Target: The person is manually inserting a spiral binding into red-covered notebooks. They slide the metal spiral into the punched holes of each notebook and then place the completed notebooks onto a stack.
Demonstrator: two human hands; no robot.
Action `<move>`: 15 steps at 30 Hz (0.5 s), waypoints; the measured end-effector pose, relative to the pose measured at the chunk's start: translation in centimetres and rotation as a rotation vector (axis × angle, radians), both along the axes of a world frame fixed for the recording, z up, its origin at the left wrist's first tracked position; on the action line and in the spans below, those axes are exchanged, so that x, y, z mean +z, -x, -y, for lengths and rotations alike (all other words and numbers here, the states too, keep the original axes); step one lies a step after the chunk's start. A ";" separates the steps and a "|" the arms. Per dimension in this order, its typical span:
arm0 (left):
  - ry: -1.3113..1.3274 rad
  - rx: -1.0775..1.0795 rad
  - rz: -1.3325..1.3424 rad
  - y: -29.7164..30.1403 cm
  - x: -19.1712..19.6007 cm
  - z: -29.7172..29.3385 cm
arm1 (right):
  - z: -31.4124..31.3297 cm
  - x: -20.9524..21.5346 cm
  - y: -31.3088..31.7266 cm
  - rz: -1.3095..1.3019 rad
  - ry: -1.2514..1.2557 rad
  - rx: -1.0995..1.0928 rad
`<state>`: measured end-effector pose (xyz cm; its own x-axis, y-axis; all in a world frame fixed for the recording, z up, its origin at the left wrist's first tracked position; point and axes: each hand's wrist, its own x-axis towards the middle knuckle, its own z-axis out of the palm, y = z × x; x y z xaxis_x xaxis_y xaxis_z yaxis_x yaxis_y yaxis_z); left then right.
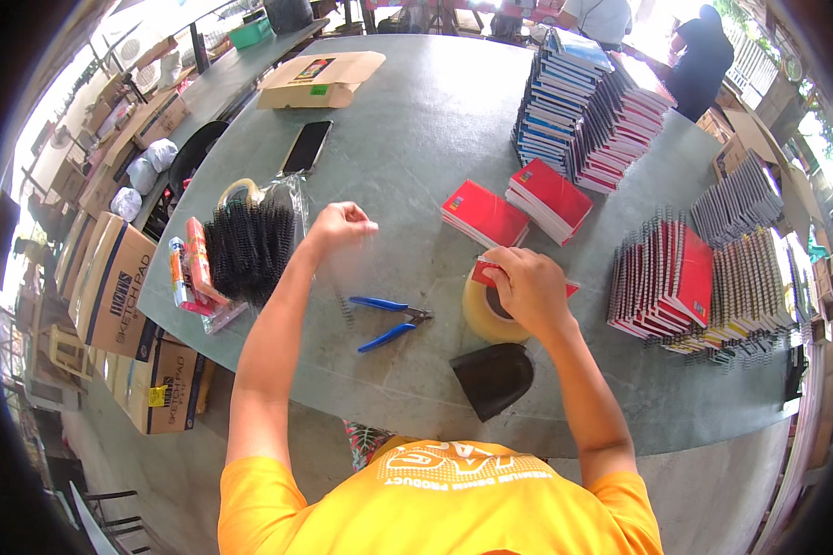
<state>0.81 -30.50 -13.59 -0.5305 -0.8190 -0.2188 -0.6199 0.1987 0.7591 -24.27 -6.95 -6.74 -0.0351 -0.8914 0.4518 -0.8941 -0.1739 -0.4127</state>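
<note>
My right hand (535, 294) grips a small red notebook (484, 272), mostly covered by the fingers, above a wide roll of tape (487, 314). My left hand (341, 227) is raised with its fingertips pinched together; a faint blur hangs below it, and what it pinches is too small to make out. To its left lies a dense bundle of black spiral coils (248, 245) on clear plastic. Blue-handled cutters (384, 326) rest on the table between my forearms, and a dark curved object (492, 379) lies near my right forearm. Two short piles of red notebooks (484, 215) sit beyond my right hand.
Tall stacks of blue and red notebooks (565, 106) stand at the far right. Spiral-bound notebooks (662, 277) crowd the right side of the table. A phone (307, 148) and an opened cardboard box (319, 78) lie farther left. Cartons (116, 287) stand beside the left edge; people are in the background.
</note>
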 end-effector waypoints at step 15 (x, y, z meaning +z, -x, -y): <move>-0.464 0.214 -0.752 0.8 5.1 -1.2 | 0.1 -0.1 1.0 0.090 -0.019 0.025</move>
<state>0.05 -29.35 -8.52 -0.5135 -0.8322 -0.2091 0.0825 -0.2904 0.9533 -25.23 -7.04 -6.88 -0.0525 -0.9010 0.4306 -0.8488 -0.1869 -0.4946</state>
